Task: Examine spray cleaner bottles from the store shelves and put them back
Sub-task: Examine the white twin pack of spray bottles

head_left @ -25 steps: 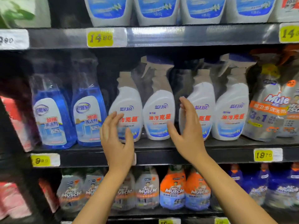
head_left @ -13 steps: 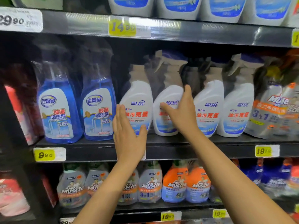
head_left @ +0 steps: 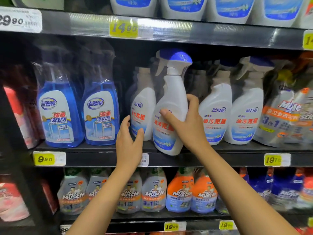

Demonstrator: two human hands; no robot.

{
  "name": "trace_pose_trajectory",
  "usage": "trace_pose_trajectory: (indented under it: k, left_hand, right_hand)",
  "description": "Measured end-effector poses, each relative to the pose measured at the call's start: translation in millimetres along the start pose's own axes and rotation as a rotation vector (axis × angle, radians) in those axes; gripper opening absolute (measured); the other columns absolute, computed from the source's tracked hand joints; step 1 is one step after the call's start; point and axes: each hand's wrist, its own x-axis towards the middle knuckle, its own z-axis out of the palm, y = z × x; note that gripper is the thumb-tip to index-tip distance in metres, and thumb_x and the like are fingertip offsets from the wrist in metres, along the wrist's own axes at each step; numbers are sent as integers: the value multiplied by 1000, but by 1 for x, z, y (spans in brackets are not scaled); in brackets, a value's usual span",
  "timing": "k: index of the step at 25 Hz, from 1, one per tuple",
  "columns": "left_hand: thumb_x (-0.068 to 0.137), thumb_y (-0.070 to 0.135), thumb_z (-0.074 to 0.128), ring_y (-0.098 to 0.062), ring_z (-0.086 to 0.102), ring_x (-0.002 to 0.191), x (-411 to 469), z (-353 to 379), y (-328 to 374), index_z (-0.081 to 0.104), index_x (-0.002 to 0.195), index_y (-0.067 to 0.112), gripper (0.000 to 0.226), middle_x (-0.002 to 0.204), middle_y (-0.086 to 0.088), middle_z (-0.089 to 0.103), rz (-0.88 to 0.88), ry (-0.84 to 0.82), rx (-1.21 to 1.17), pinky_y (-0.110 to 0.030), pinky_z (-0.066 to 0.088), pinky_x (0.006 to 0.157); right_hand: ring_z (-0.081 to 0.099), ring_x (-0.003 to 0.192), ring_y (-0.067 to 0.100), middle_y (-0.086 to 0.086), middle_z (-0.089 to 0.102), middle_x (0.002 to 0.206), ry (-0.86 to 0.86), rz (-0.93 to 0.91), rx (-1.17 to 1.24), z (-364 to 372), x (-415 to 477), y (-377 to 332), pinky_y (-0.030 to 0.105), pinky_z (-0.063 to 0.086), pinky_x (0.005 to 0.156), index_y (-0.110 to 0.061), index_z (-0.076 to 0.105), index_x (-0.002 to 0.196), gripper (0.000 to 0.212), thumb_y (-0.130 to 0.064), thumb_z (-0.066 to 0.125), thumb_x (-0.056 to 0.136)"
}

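Here, well left of the white spray bottle (head_left: 172, 99), two blue glass-cleaner bottles (head_left: 100, 116) are standing. Just left of it, the left hand (head_left: 129, 145) is hovering with loose fingers, holding nothing, beside a neighbouring white bottle (head_left: 143, 109). The right hand (head_left: 188, 126) is wrapping the spray bottle's right side, thumb across the label, while the bottle's base is overhanging the shelf lip (head_left: 220, 158). A one-handed hold on glossy plastic is risking a slip, and swinging the bottle leftward could be toppling the neighbour.

White spray bottle (head_left: 171, 106) — blue trigger cap, tilted, base past middle-shelf edge — gripped at waist.
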Motion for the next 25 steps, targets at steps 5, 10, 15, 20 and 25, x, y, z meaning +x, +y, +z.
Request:
trace_pose_trajectory:
  k: [5, 10, 15, 20, 25]
  left_hand:
    - [95, 26, 55, -1, 37, 126, 2, -5, 1, 29, 146, 22, 58, 148, 1, 38, -49, -64, -58, -9, 31, 92]
    - [77, 19, 74, -1, 64, 101, -6, -27, 23, 34, 142, 21, 76, 130, -2, 58, -50, -368, -477, -16, 53, 74]
    - [68, 12, 76, -26, 70, 92, -50, -39, 35, 62, 121, 20, 56, 108, -13, 71, -265, -615, -911, -35, 57, 70]
    - [71, 15, 72, -29, 72, 86, -98, -46, 36, 69, 110, 24, 41, 102, -15, 73, -449, -498, -858, -40, 59, 67]
    - [66, 23, 82, -33, 71, 91, -132, -64, 34, 65, 115, 25, 51, 104, -15, 72, -450, -475, -745, -38, 58, 65]
  right_hand:
    - [62, 91, -7, -26, 61, 96, 118, -73, 265, -4, -17, 5, 10, 50, 71, -28, 48, 117, 39, -33, 68, 85]
    - [70, 78, 15, -2, 71, 84, 107, 91, 728, -47, -48, 15, 28, 56, 62, -22, 62, 99, 17, -23, 65, 82]
    - [72, 76, 26, 11, 73, 85, 18, 314, 828, -79, -93, 21, 37, 57, 60, -21, 69, 95, 17, -26, 65, 79]
    - [72, 81, 34, 16, 72, 92, -75, 553, 856, -87, -127, 26, 45, 58, 65, -19, 71, 94, 19, -31, 67, 80]
    - [71, 81, 33, 15, 71, 90, -134, 681, 854, -86, -150, 29, 50, 58, 72, -18, 71, 95, 21, -30, 68, 78]
